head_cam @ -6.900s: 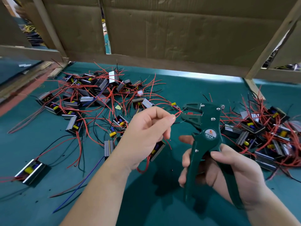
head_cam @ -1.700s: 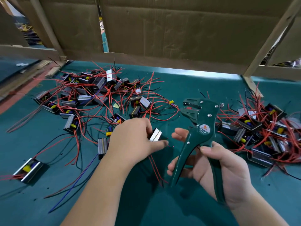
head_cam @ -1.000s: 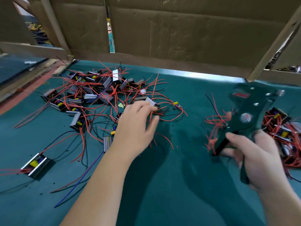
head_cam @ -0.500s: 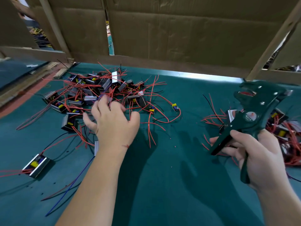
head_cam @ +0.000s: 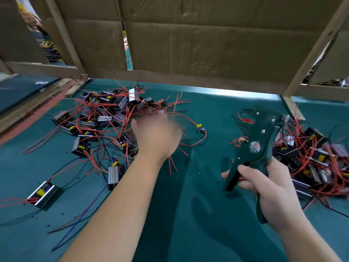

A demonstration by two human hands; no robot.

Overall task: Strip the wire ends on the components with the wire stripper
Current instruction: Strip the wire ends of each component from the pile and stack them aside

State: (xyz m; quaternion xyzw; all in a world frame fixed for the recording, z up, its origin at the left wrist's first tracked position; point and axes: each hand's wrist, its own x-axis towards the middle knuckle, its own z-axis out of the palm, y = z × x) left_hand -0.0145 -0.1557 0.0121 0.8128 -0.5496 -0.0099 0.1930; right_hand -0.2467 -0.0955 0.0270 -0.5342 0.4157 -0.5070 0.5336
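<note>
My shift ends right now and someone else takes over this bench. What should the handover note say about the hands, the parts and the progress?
The left hand is blurred, down in the left pile of components; its grip is unclear.
The right hand grips the wire stripper above the green mat.
Done: the right pile, beside the stripper, probably holds the finished units; the wire ends are too small to check.
Left to do: take a component from the left pile, strip its ends and work through that pile, plus the lone component at front left.
</note>
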